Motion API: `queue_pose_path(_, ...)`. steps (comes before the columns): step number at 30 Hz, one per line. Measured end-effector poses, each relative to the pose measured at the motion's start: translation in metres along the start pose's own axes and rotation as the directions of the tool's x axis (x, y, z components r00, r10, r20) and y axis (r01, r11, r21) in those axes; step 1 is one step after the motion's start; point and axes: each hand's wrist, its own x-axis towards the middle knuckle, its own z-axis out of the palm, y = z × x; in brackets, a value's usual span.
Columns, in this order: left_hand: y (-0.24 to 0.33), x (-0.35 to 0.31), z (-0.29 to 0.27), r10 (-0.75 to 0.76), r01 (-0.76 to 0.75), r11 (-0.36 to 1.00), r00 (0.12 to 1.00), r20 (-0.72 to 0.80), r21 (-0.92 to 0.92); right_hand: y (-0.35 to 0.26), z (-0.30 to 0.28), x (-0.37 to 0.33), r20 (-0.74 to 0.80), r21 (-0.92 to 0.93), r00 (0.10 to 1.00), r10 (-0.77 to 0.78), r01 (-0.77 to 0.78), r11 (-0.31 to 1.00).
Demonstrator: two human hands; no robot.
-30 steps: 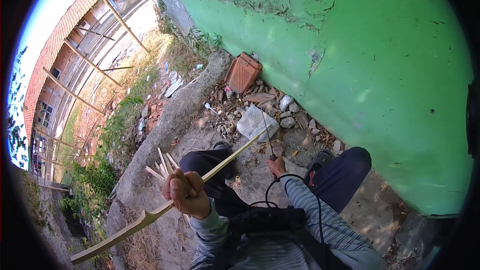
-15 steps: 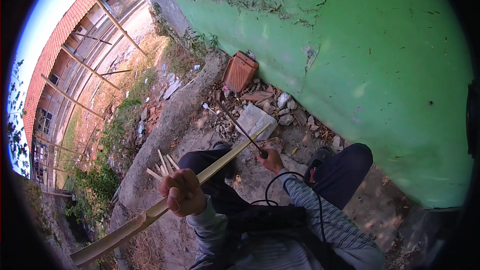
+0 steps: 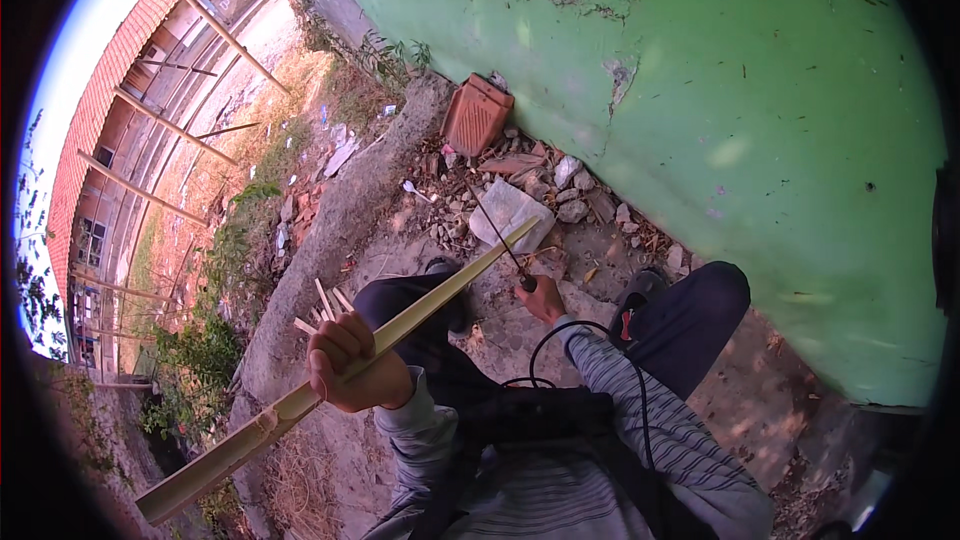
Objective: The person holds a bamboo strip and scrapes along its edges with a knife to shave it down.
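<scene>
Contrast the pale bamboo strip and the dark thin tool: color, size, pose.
Color: bamboo strip pale yellow-green; thin tool dark.
Size: bamboo strip looks longer and wider; thin tool looks shorter and narrower.
Pose: bamboo strip's far end points up-right in view; thin tool's points up-left.
Shared: both are held, by left and right hands respectively.

Over there, a ribbed orange tile is lying beside the flaking green-painted wall, rough grey stones sitting nearby.

Outdoor yard: green wall, rubble, weeds, tile-roofed building.
</scene>
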Motion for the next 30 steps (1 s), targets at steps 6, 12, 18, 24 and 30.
queue_pose_path(6,0.000,-0.005,0.004,-0.011,0.017,0.998,0.994,0.110,-0.057,-0.015,-0.004,0.001,0.004,-0.034,0.999,-0.054,0.054,0.998)
queue_pose_path(12,-0.001,-0.007,0.004,-0.017,0.024,0.998,0.995,0.102,-0.065,-0.003,-0.004,0.000,-0.046,-0.033,0.998,0.040,-0.041,0.999)
queue_pose_path(18,0.002,-0.004,0.000,-0.026,0.033,0.998,0.993,0.117,-0.058,-0.021,0.004,-0.002,-0.026,-0.065,0.996,-0.089,0.087,0.994)
queue_pose_path(24,0.001,-0.006,-0.003,-0.025,0.032,0.999,0.973,0.230,-0.025,0.002,0.007,0.003,-0.074,-0.019,0.997,0.022,-0.024,1.000)
queue_pose_path(30,0.004,-0.005,-0.002,-0.023,0.026,0.999,0.994,0.103,-0.028,-0.003,0.005,0.001,-0.054,-0.075,0.998,-0.025,0.021,0.997)
